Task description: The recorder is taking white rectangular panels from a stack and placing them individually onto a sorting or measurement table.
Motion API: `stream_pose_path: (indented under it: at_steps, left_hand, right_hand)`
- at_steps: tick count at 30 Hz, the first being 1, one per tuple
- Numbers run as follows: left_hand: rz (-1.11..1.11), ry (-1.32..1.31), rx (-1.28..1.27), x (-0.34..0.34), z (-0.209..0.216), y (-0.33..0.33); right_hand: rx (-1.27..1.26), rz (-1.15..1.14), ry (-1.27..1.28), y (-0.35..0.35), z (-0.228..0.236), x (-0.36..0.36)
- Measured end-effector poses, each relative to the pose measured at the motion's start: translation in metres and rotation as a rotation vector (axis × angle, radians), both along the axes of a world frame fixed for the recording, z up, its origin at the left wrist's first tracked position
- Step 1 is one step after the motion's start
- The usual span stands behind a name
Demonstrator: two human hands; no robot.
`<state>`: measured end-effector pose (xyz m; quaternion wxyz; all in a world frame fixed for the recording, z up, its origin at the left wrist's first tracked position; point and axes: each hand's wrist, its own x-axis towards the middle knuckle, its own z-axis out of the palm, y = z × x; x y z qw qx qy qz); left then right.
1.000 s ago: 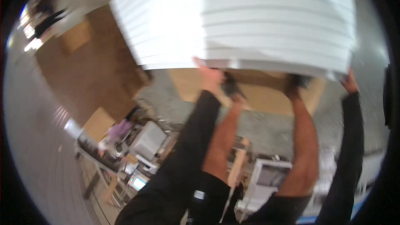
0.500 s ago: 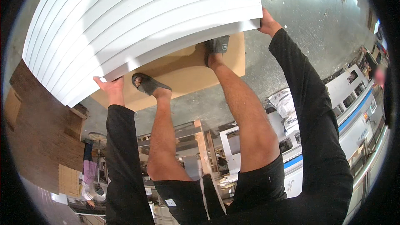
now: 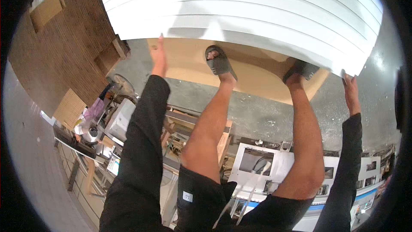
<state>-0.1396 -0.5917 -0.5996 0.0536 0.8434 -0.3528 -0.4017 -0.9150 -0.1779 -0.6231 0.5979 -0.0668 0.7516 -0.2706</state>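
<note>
A large white panel [image 3: 240, 4] with parallel slat lines spans the top of the head view, its near edge towards me. My left hand [image 3: 159, 59] grips that edge near its left part, thumb up against it; the other fingers are mostly hidden beneath. At the right corner, my right hand [image 3: 351, 91] holds the panel from its underside and edge, with fingertips partly hidden. Below the panel lies a flat brown cardboard sheet [image 3: 184, 66], and my sandalled feet stand on it.
Dark brown wooden boards [image 3: 56, 47] stand at the left. Behind me are a wooden frame [image 3: 225, 139] and a long white machine [image 3: 283, 165] with a blue stripe. A white box [image 3: 121, 118] stands among clutter at lower left. Grey concrete floor [image 3: 262, 122] surrounds the cardboard.
My view has swung, so the panel, hands and cardboard appear farther right. The panel's right end now sits lower in view. Both hands keep hold of its near edge.
</note>
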Motion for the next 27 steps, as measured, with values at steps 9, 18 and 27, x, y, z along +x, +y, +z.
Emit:
stream_pose_path:
  at_steps: [9, 18, 27]
  left_hand:
    - [-0.286, -0.129, 0.199, 0.135, 0.036, -0.17]
    - [-0.191, 0.287, 0.242, 0.186, -0.014, -0.197]
    - [-0.243, 0.253, 0.3, 0.22, -0.008, -0.242]
  right_hand:
    - [0.013, -0.112, -0.094, 0.041, -0.017, -0.093]
    - [0.025, -0.176, -0.204, 0.017, 0.017, -0.12]
    - [0.02, -0.32, -0.236, 0.027, -0.006, -0.081]
